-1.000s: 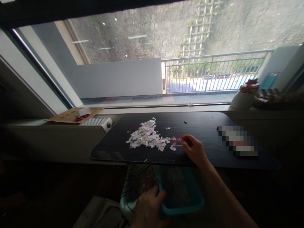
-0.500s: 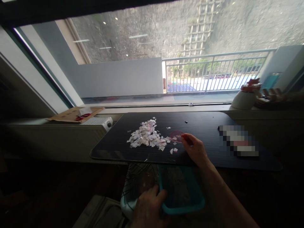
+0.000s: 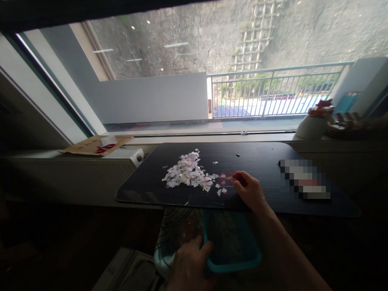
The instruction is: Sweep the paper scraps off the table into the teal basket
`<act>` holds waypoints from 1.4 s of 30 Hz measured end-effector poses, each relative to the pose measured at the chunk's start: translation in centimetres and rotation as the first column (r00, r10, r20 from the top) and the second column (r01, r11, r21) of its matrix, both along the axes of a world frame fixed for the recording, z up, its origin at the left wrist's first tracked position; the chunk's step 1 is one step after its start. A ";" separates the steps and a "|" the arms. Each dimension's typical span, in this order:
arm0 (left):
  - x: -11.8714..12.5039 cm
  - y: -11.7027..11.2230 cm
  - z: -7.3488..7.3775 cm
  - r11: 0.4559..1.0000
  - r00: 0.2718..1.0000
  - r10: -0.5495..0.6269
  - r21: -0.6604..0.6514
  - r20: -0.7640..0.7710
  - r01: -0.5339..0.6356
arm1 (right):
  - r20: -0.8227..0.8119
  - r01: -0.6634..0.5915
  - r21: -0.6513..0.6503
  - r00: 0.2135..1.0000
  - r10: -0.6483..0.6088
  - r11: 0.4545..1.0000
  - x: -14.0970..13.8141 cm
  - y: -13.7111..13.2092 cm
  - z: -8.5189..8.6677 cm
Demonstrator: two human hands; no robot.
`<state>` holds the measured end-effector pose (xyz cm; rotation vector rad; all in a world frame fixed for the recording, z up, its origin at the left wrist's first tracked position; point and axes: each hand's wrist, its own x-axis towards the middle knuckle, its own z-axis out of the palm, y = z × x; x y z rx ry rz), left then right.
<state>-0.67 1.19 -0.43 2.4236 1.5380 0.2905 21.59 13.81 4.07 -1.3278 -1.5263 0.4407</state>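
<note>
Over the dark table [image 3: 257,157], my right hand [image 3: 249,188] pinches a pink see-through protractor [image 3: 226,178], half-round in outline. It lies low at the tabletop with a few paper scraps around and under it. Just left of it is a heap of small white paper scraps [image 3: 184,169]. Below the table's front edge, my left hand [image 3: 190,258] is closed at the near rim of a teal plastic container [image 3: 235,268]. A pale blue bin [image 3: 160,262] with dark lines adjoins it on the left. Some fingers of the left hand are hidden in shadow.
A pixelated object [image 3: 306,182] lies on the table's right side. On the sill stand a white pot [image 3: 311,127] at right and a brown envelope [image 3: 87,147] with red-handled scissors [image 3: 104,148] at left. A radiator [image 3: 121,159] adjoins the table's left side.
The protractor has tilted slightly, and my right hand has shifted a little to the right. My left hand and the container stay where they were.
</note>
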 end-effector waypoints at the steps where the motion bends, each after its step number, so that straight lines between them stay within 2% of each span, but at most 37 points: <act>1: -0.1 0.1 -0.2 1.000 1.000 -0.010 -0.009 0.005 0.010 | -0.007 0.000 -0.004 1.000 0.000 1.000 0.0 0.0 0.0; 5: -0.3 0.2 -0.4 1.000 1.000 -0.005 -0.002 0.020 0.005 | -0.033 -0.006 -0.009 0.999 0.006 1.000 0.1 -0.2 -0.1; 22: -0.1 -0.1 0.1 1.000 1.000 -0.008 0.019 0.001 0.008 | -0.001 0.011 -0.009 1.000 -0.011 1.000 0.0 -0.4 0.3; 26: 0.0 -0.2 0.1 0.999 0.999 0.026 0.041 -0.021 -0.025 | 0.025 0.044 -0.018 0.999 -0.044 0.999 0.6 -1.5 0.0; 31: -0.2 -0.2 -0.2 0.999 1.000 0.008 0.038 0.006 -0.008 | 0.086 0.107 0.098 0.989 -0.116 0.989 1.8 -4.2 -0.9; 36: -0.4 -0.2 -0.2 1.000 1.000 -0.006 0.023 0.025 0.006 | 0.157 0.004 0.136 0.987 -0.026 0.991 2.4 -6.8 -1.0; 42: -0.3 -0.3 -0.1 0.999 1.000 -0.001 0.042 0.025 0.000 | 0.186 -0.029 0.200 0.983 -0.009 0.979 1.7 -6.7 -1.2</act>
